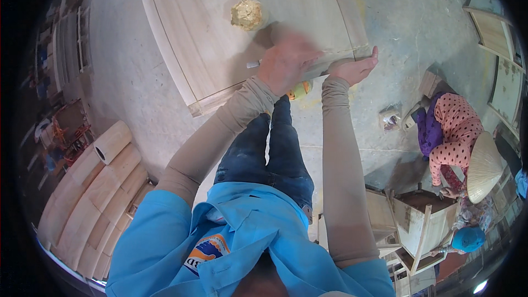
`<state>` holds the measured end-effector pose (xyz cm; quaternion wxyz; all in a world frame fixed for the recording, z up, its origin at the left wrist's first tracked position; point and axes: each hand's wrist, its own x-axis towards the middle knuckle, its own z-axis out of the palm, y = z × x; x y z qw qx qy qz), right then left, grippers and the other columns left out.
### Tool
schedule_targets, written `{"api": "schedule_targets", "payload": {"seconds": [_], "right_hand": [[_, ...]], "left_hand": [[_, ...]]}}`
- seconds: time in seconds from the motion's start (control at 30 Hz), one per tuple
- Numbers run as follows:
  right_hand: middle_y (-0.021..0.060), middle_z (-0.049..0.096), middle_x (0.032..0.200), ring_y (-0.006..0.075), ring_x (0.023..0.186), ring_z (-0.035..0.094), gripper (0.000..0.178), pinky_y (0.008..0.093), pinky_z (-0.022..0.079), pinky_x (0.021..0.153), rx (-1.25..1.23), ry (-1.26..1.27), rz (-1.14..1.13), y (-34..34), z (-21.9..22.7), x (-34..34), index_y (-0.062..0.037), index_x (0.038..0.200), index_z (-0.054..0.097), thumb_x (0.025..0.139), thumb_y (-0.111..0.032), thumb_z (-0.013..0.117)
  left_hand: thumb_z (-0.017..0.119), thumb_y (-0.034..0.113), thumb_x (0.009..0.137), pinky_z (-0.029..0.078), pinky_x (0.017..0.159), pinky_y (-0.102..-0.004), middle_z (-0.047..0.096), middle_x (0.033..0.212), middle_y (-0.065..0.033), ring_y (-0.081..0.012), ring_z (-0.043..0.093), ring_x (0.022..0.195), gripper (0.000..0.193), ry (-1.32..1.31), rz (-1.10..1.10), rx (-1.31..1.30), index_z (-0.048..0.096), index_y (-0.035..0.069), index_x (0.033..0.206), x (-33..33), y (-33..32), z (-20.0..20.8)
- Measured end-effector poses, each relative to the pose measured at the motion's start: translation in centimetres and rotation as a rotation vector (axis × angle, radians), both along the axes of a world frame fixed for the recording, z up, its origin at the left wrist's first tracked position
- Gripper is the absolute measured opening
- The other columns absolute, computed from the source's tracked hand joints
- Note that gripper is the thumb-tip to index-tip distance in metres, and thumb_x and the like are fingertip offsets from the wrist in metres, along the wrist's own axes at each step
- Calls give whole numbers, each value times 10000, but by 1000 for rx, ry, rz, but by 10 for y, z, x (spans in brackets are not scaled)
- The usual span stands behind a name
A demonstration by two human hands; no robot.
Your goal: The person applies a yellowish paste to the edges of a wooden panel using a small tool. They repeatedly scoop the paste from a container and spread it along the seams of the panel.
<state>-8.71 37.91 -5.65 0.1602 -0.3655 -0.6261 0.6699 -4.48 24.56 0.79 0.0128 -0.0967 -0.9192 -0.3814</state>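
Observation:
A large pale wooden panel (209,27) with framed edges lies in front of me. My left hand (289,60) is over its near edge, blurred by motion, with its fingers closed. A small white end (253,65) shows beside the wrist; what the fingers hold is hidden. My right hand (353,70) rests at the panel's near right corner, palm partly up and fingers stretched out along the edge. On the panel beyond my left hand stands a round container (246,14) topped with crusty yellowish material.
Curved wooden pieces (93,203) are stacked at the left. To the right, a person in a dotted pink top and conical hat (459,137) bends over a wooden box frame (421,223). Another person in a blue cap (468,239) is close by. Wooden frames (498,33) stand at the far right.

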Motion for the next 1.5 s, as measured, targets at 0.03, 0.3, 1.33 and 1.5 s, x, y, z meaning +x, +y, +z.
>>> {"api": "schedule_targets", "payload": {"seconds": [0.03,0.3,1.33,1.5], "right_hand": [[192,486,1364,313,1267,471,630,401,392,1071,33,0,12,-1,1,0,11,1417,415,1054,-453,192],[191,487,1365,317,1263,474,624,401,387,1078,23,-3,42,1,3,5,13,1413,421,1056,-442,187],[177,526,1322,306,1242,487,600,399,370,1073,61,28,18,-1,7,6,22,1405,411,1060,-420,196],[186,535,1307,309,1237,492,586,399,370,1071,56,29,17,1,0,6,25,1404,418,1059,-395,200]], "left_hand": [[720,66,766,525,755,-328,606,903,-9,-204,574,917,230,21,21,-5,736,131,985,0,0,1],[663,101,749,526,686,-283,560,907,-2,-173,558,902,228,242,-120,-323,703,116,973,2,9,-6],[678,50,850,529,725,-344,684,861,-150,-275,663,767,173,-381,-21,73,683,32,1022,-25,7,8],[687,65,826,525,710,-354,676,866,-122,-296,650,775,208,-344,-55,-78,682,65,1034,-19,-6,18]]}}
